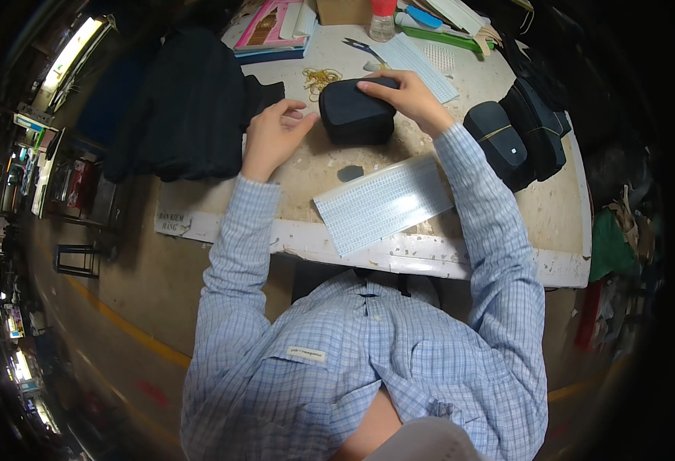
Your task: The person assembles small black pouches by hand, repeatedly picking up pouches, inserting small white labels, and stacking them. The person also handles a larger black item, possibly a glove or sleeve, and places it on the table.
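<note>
Hands on a black pouch at a worn worktable

A pale label strip point(178, 223) sits on the table's point(552, 223) front-left edge (writing too small to make out); a white ribbed sheet point(383, 203) lies at the front edge. The black pouch point(355, 113) sits mid-table. The right hand point(403, 94) lies flat over its top, fingers spread; the left hand point(274, 134) rests just beside it, loosely open, holding nothing. Banded black pouches point(518, 138) crowd the right edge.

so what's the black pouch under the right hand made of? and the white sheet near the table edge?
Black pouch: looks like matte woven fabric, soft rounded corners, no shine; could be padded. The right hand rests on top of it.
White sheet: seemingly thin plastic or glossy paper with a fine grid pattern; it reflects light and lies flat.
</note>
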Available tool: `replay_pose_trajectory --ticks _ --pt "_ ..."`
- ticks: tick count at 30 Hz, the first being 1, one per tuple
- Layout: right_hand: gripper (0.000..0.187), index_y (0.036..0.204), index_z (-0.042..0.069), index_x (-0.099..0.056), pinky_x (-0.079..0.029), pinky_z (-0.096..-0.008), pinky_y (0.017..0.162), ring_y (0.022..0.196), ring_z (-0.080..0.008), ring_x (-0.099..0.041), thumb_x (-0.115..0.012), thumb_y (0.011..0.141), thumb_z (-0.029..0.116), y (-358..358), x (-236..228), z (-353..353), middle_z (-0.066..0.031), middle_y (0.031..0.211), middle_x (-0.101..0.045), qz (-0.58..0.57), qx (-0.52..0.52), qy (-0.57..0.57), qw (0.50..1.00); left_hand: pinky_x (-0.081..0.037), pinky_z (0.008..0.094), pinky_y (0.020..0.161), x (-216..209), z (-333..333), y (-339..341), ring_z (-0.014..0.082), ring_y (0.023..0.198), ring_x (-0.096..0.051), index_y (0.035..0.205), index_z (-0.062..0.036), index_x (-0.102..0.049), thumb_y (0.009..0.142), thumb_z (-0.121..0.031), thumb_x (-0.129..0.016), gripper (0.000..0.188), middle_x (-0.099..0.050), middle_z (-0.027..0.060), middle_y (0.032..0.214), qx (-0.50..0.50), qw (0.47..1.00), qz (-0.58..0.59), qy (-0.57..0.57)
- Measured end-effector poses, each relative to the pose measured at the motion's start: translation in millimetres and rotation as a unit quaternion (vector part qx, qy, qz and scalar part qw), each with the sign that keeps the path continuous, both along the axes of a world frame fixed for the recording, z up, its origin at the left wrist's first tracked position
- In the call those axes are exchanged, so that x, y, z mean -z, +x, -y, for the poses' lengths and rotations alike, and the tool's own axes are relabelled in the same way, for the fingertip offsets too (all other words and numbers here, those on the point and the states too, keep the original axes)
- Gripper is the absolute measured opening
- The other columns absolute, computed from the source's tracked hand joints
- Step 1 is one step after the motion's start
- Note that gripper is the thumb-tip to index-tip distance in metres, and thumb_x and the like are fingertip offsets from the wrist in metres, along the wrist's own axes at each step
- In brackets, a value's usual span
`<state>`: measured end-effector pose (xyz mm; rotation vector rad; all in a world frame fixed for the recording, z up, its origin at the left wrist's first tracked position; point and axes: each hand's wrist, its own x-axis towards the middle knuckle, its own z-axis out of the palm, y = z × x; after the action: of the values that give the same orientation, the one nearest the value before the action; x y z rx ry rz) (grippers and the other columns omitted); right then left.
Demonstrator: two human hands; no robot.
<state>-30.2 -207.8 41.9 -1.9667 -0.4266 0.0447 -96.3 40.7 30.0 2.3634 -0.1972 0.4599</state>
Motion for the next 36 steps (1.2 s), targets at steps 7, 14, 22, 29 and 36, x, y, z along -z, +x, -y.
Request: replay_pose_trajectory --ticks 7,14,22,29,36 --pt "0.026 0.104 0.006 -0.07 -0.049 -0.034 0.07 0.082 -0.0228 -0.062 -0.072 0.084 0.023 -11 6 11 -0.0088 0.091 -0.062 0.291 0.029 -0.147 0.945 -0.054 0.0243 0.066 -25 -2 -53 0.0109 0.069 -0.068 0.1 -0.0025 -0.071 0.085 -0.021 -0.073 0.024 -0.072 0.0085 0.08 0.052 0.995 -0.046 -0.069" --pt "0.035 0.109 0.003 -0.069 -0.054 -0.0361 0.087 0.096 -0.0305 -0.067 -0.075 0.074 0.005 -73 6 70 -0.0132 0.104 -0.069 0.083 -0.205 -0.293 0.93 -0.054 0.0268 0.073 -53 24 -53 0.0144 0.079 -0.069 0.106 -0.0009 -0.069 0.086 -0.019 -0.072 0.027 -0.071 0.0103 0.087 0.19 0.974 -0.084 -0.096" --pt "0.023 0.104 0.001 -0.069 -0.05 -0.022 0.073 0.081 -0.0075 -0.06 -0.073 0.083 0.009 -79 25 42 -0.0033 0.093 -0.069 -0.014 -0.078 0.131 0.988 -0.054 0.033 0.083 -24 79 -26 0.029 0.09 -0.07 0.113 -0.0002 -0.064 0.084 -0.026 -0.072 0.04 -0.07 0.0164 0.102 0.294 0.95 -0.102 -0.004" --pt "0.023 0.104 0.0 -0.07 -0.052 -0.0213 0.072 0.08 -0.0074 -0.063 -0.075 0.083 0.011 -85 34 58 -0.0038 0.088 -0.069 -0.034 -0.066 0.081 0.994 -0.054 0.0249 0.068 3 71 -18 0.011 0.075 -0.068 0.104 -0.0007 -0.068 0.076 -0.015 -0.081 0.033 -0.072 0.0086 0.085 0.256 0.927 -0.238 -0.136" --pt "0.02 0.099 0.003 -0.072 -0.055 -0.0254 0.068 0.07 -0.0122 -0.066 -0.075 0.082 0.013 -90 30 57 -0.0054 0.082 -0.07 -0.004 -0.016 0.01 1.0 -0.045 0.0186 0.058 6 63 -13 0.004 0.064 -0.058 0.097 0.0015 -0.071 0.083 -0.015 -0.075 0.022 -0.068 0.0022 0.076 0.279 0.907 -0.277 -0.148"
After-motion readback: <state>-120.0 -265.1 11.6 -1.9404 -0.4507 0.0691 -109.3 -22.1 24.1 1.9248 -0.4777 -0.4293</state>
